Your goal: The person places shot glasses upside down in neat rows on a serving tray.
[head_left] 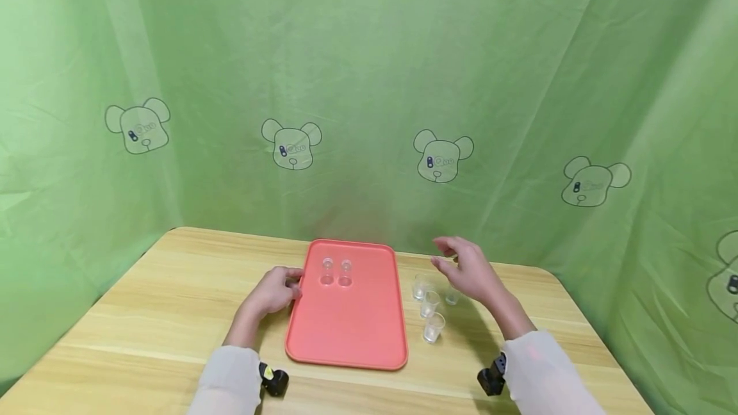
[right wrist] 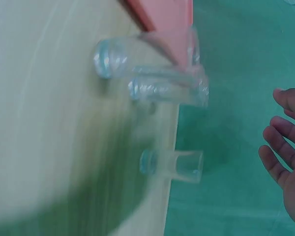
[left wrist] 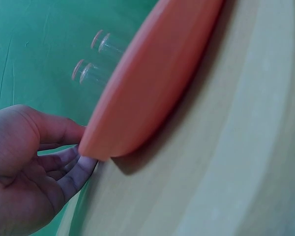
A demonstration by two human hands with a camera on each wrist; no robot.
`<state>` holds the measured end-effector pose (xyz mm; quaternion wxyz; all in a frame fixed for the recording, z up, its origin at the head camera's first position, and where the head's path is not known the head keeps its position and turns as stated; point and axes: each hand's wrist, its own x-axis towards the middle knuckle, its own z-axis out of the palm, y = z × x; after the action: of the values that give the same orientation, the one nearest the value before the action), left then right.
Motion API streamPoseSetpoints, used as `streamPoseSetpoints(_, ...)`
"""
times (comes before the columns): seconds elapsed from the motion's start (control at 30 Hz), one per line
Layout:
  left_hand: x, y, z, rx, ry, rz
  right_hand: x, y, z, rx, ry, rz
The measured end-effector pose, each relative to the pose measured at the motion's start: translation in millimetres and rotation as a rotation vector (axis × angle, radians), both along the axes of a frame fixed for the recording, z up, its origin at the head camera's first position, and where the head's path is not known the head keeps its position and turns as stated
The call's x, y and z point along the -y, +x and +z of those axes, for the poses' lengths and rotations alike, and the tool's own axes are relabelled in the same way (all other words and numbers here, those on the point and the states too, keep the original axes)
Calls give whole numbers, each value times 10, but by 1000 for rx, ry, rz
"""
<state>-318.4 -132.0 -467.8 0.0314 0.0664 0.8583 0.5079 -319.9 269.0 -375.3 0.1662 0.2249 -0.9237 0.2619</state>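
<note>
A red tray (head_left: pixel 352 332) lies on the table. Two small clear glasses (head_left: pixel 327 272) stand upside down side by side towards its far end; both also show in the left wrist view. My left hand (head_left: pixel 277 290) grips the tray's left rim, thumb and fingers on either side of the edge in the left wrist view. Several more clear glasses (head_left: pixel 434 327) stand upright to the right of the tray. Above the farther of these, my right hand (head_left: pixel 469 268) hovers with fingers apart and nothing held. One glass (right wrist: pixel 184 166) stands apart from the others in the right wrist view.
The wooden table (head_left: pixel 167 312) extends on both sides of the tray. A green curtain (head_left: pixel 363 82) printed with bear heads hangs close behind the table and at its sides.
</note>
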Motion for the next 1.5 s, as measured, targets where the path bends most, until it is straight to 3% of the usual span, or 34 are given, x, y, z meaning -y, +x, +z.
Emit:
streamPoseSetpoints(0.4,6,-6,-14,1,6,-1,-320,14,-262,12,38,-25)
streamPoseSetpoints(0.83,23,-14,-5,14,-5,0,-463,-23,-464,158,56,-39)
streamPoseSetpoints(1.5,34,1,23,14,3,-11,-547,-90,-690,301,-15,-69)
